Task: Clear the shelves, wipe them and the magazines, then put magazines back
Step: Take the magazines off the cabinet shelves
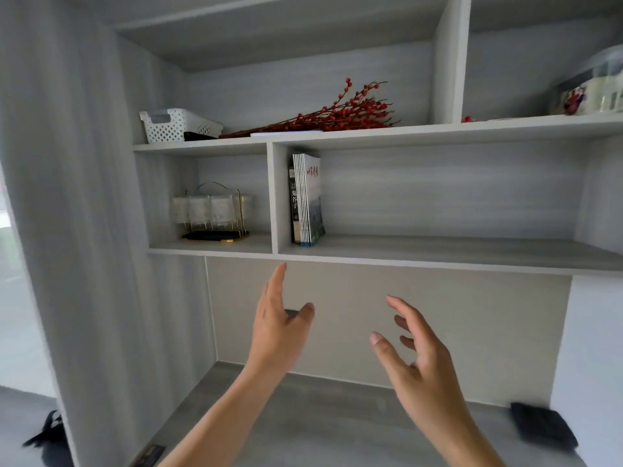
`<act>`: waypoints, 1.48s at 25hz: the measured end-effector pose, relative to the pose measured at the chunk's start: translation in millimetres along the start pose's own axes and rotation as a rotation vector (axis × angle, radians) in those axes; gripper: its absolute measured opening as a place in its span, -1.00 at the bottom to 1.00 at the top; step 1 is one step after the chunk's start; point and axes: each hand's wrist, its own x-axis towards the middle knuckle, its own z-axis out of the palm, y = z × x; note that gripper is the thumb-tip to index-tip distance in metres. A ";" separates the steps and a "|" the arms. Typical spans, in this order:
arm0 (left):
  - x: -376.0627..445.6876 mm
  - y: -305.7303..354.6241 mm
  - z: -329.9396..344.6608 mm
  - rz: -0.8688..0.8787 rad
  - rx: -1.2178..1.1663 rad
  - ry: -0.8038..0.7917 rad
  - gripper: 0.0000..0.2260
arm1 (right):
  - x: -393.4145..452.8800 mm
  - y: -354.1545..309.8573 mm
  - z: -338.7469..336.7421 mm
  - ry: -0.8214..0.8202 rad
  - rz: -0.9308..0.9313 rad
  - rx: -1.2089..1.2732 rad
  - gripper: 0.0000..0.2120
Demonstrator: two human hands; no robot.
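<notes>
Several magazines (307,200) stand upright against the left wall of the wide middle shelf (455,252). A dark book spine leans beside them on the left. My left hand (278,320) is raised below that shelf's front edge, fingers straight, holding nothing. My right hand (416,352) hovers lower and to the right, fingers spread and loosely bent, also holding nothing. Both hands are apart from the magazines.
A white perforated basket (175,124) and red berry branches (340,112) lie on the upper shelf. Jars on a gold rack (214,212) fill the small left compartment. A clear container (596,85) sits upper right. A dark cloth (541,429) lies on the grey counter (320,416).
</notes>
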 end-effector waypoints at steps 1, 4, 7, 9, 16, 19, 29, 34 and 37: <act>17.7 -5.3 8.0 -0.010 0.006 0.015 -0.35 | 16.0 9.3 3.8 -0.009 0.003 0.005 -0.54; 75.1 -33.2 30.3 -0.022 0.029 0.035 -0.35 | 61.3 38.1 24.5 -0.050 -0.001 -0.022 -0.51; 146.3 -66.4 59.9 -0.007 0.034 0.038 -0.37 | 119.7 69.5 56.2 -0.026 -0.035 -0.108 -0.47; 192.3 -82.7 76.5 0.013 0.033 0.050 -0.38 | 166.1 86.4 75.3 -0.029 -0.060 -0.193 -0.47; 322.5 -106.5 117.4 -0.054 -0.018 0.106 -0.36 | 280.8 147.9 99.8 -0.048 -0.186 -0.446 -0.50; 358.5 -115.4 132.6 -0.134 -0.058 0.132 -0.34 | 309.3 174.7 101.8 -0.080 -0.178 -0.560 -0.50; 426.6 -142.5 169.7 -0.327 -0.230 0.362 -0.47 | 329.5 196.1 105.3 -0.426 0.088 -0.888 -0.31; 427.3 -136.9 159.7 -0.258 0.077 0.366 -0.50 | 329.9 197.3 106.5 -0.393 0.087 -0.937 -0.32; 402.0 -124.3 150.0 -0.176 0.165 0.345 -0.50 | 331.6 195.2 105.0 -0.366 0.091 -0.948 -0.42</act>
